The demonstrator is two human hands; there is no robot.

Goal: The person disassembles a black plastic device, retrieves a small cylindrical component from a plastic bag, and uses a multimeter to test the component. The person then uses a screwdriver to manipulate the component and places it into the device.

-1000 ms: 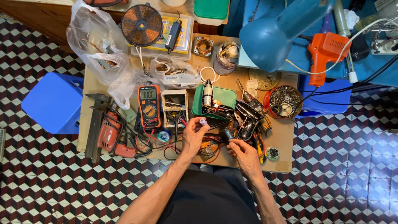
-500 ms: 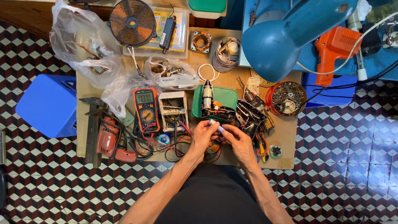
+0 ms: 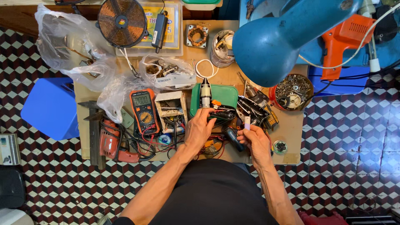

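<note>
My left hand [image 3: 200, 128] rests on the low wooden table [image 3: 233, 79], its fingers on a black part with red wires at the front edge of a green tray [image 3: 221, 93]. A small grey motor [image 3: 205, 93] stands in that tray just beyond the fingers. My right hand [image 3: 255, 139] holds a small pale cylinder [image 3: 247, 123] upright between thumb and fingers. A black tool housing [image 3: 250, 109] lies right behind it.
An orange multimeter [image 3: 143, 109] and a red drill [image 3: 111, 141] lie left of my hands. A blue lamp head [image 3: 271, 41] hangs over the table's right side. A tin of screws [image 3: 291, 89], an orange heat gun [image 3: 343, 37], plastic bags [image 3: 79, 46] and a blue stool [image 3: 50, 106] surround it.
My hands were together over the wires; the left has reached forward to the green tray, and the right has drawn right, lifting the pale cylinder.
</note>
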